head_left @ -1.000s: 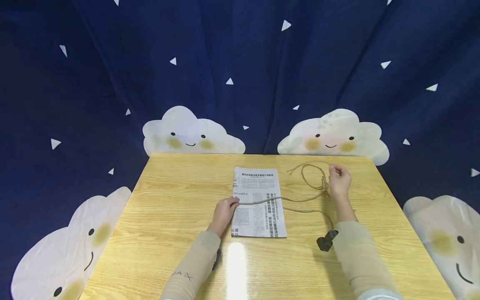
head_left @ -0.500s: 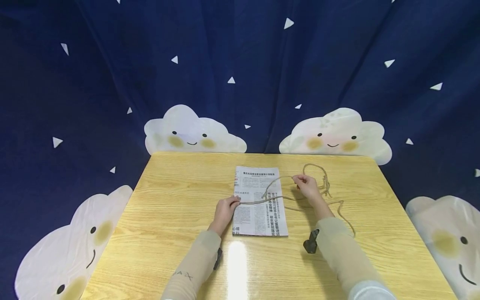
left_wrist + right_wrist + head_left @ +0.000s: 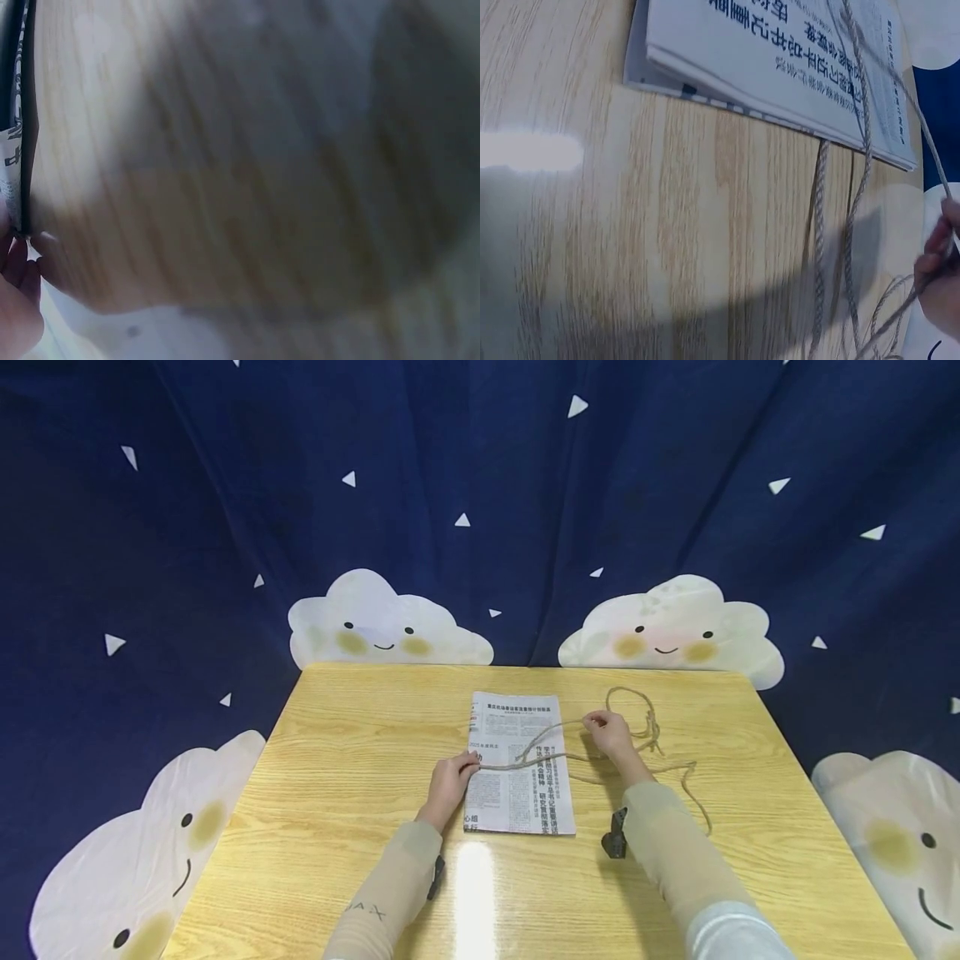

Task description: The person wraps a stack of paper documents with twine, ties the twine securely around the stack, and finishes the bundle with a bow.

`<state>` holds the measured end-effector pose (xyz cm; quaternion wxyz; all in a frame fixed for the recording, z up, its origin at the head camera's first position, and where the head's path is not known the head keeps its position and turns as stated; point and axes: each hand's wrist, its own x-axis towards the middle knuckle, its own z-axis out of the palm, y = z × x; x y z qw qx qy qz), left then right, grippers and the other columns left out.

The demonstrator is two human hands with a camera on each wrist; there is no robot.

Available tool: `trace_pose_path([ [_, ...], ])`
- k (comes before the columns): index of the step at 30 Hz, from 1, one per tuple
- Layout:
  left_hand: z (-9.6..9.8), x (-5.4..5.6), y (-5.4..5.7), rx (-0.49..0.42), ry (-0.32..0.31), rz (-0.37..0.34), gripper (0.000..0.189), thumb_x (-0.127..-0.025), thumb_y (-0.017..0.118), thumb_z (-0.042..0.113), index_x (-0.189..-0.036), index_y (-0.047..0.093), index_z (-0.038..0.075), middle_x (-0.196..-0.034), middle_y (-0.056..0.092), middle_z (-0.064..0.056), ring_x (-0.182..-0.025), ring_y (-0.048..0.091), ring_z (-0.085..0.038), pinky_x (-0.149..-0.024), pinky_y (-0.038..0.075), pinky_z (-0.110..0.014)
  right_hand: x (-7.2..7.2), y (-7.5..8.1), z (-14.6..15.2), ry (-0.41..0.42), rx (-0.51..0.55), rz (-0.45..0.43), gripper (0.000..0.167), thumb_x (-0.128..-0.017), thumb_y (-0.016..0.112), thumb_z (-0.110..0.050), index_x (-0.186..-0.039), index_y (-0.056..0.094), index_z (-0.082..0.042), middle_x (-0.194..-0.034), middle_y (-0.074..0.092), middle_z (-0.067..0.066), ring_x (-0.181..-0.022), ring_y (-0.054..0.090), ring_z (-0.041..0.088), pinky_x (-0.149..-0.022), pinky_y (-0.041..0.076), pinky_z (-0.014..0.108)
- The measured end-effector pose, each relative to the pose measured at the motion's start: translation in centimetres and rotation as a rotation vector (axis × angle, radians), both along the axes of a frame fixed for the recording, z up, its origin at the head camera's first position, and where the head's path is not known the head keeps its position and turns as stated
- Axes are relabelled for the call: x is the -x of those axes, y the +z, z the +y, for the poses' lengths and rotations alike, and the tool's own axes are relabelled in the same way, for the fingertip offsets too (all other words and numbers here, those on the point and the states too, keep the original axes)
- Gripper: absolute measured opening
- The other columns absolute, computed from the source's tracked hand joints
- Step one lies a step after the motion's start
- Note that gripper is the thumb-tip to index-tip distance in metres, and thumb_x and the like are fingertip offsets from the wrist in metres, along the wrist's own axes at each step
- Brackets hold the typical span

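A folded newspaper [image 3: 504, 810] lies on the table, and a thin tan rope [image 3: 540, 762] runs across its top. My left hand [image 3: 448, 785] is at the paper's left edge, where thumb and fingers pinch the rope. In the left wrist view the fingertips [image 3: 26, 259] show beside the paper's folded edge. To the right of the paper my right hand [image 3: 611, 737] pinches another stretch of the rope, which curves down onto the print. The right wrist view shows the rope [image 3: 821, 202] also coming out from under the newspaper [image 3: 780, 67].
The wooden table [image 3: 337, 735] reaches back to a dark blue curtain [image 3: 420, 460] with white clouds and triangles. Loose loops of rope [image 3: 651, 706] lie right of the paper. A black wrist camera [image 3: 615, 837] hangs at my right sleeve.
My right hand has come left from beside the rope loops toward the newspaper, bringing a strand of rope over it. The left hand has stayed at the left edge.
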<state>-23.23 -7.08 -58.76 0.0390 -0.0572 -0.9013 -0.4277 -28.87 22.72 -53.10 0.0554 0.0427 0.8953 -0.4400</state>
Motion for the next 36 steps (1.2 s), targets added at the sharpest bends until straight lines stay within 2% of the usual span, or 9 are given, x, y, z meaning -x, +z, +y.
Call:
trace_pose_path([
  [3, 0.0, 0.0, 0.0, 0.005, 0.001, 0.003, 0.025, -0.084, 0.063, 0.012, -0.109, 0.066, 0.006, -0.116, 0.061, -0.008, -0.112, 0.055, -0.025, -0.093, 0.045, -0.035, -0.1, -0.4, 0.1, 0.133, -0.069, 0.014, 0.022, -0.093, 0.052, -0.013, -0.104, 0.062, 0.004, -0.093, 0.057, 0.017, -0.077, 0.050, 0.021, -0.059, 0.043, 0.027],
  [6, 0.0, 0.0, 0.1, 0.000, 0.007, -0.014, 0.024, -0.084, 0.063, 0.012, -0.108, 0.067, 0.007, -0.117, 0.060, -0.007, -0.113, 0.054, -0.024, -0.094, 0.045, -0.035, -0.1, -0.8, 0.1, 0.233, -0.122, 0.058, 0.018, -0.091, 0.056, -0.010, -0.098, 0.065, 0.003, -0.091, 0.061, 0.016, -0.079, 0.052, 0.023, -0.062, 0.044, 0.029],
  [12, 0.0, 0.0, 0.1, 0.011, 0.024, -0.041, 0.025, -0.084, 0.063, 0.013, -0.108, 0.067, 0.009, -0.119, 0.060, -0.005, -0.114, 0.053, -0.022, -0.095, 0.044, -0.033, -0.1, -1.5, -1.3, 0.360, -0.189, 0.151, 0.014, -0.089, 0.056, -0.005, -0.092, 0.068, 0.003, -0.085, 0.063, 0.014, -0.076, 0.055, 0.023, -0.067, 0.047, 0.035],
  [17, 0.0, 0.0, 0.0, 0.008, 0.019, -0.024, 0.025, -0.084, 0.064, 0.012, -0.108, 0.067, 0.007, -0.116, 0.061, -0.006, -0.113, 0.054, -0.023, -0.093, 0.046, -0.035, -0.5, -2.4, -3.0, 0.454, -0.229, 0.209, 0.015, -0.089, 0.054, -0.001, -0.092, 0.069, 0.002, -0.086, 0.061, 0.012, -0.081, 0.056, 0.025, -0.074, 0.048, 0.040],
  [22, 0.1, 0.0, 0.1, 0.007, 0.017, -0.021, 0.025, -0.083, 0.064, 0.013, -0.108, 0.067, 0.007, -0.116, 0.062, -0.007, -0.112, 0.055, -0.024, -0.093, 0.046, -0.035, -1.3, -3.4, -4.6, 0.472, -0.249, 0.281, 0.012, -0.085, 0.061, -0.004, -0.091, 0.071, -0.003, -0.086, 0.064, 0.008, -0.083, 0.059, 0.026, -0.078, 0.046, 0.042],
  [30, 0.1, 0.1, 0.0, 0.019, 0.021, 0.003, 0.024, -0.083, 0.064, 0.013, -0.106, 0.068, 0.007, -0.115, 0.062, -0.006, -0.110, 0.056, -0.023, -0.092, 0.046, -0.035, -2.2, -4.2, -6.4, 0.322, -0.150, 0.298, 0.004, -0.080, 0.066, -0.004, -0.083, 0.069, -0.004, -0.084, 0.066, 0.007, -0.082, 0.060, 0.023, -0.078, 0.049, 0.037],
  [34, 0.1, 0.1, -0.1, 0.021, 0.021, 0.017, 0.023, -0.083, 0.065, 0.012, -0.105, 0.068, 0.007, -0.114, 0.063, -0.006, -0.110, 0.057, -0.024, -0.092, 0.046, -0.035, -2.5, -4.4, -6.6, 0.347, -0.184, 0.335, 0.005, -0.079, 0.069, -0.009, -0.083, 0.071, -0.008, -0.082, 0.064, 0.001, -0.083, 0.056, 0.022, -0.078, 0.039, 0.039],
  [36, 0.1, 0.1, -0.1, 0.015, 0.018, 0.017, 0.023, -0.083, 0.065, 0.012, -0.105, 0.068, 0.007, -0.114, 0.063, -0.006, -0.110, 0.057, -0.024, -0.092, 0.046, -0.035, -2.5, -4.5, -6.4, 0.353, -0.179, 0.345, 0.007, -0.081, 0.068, -0.010, -0.086, 0.071, -0.008, -0.084, 0.064, 0.002, -0.084, 0.056, 0.022, -0.078, 0.038, 0.039],
])
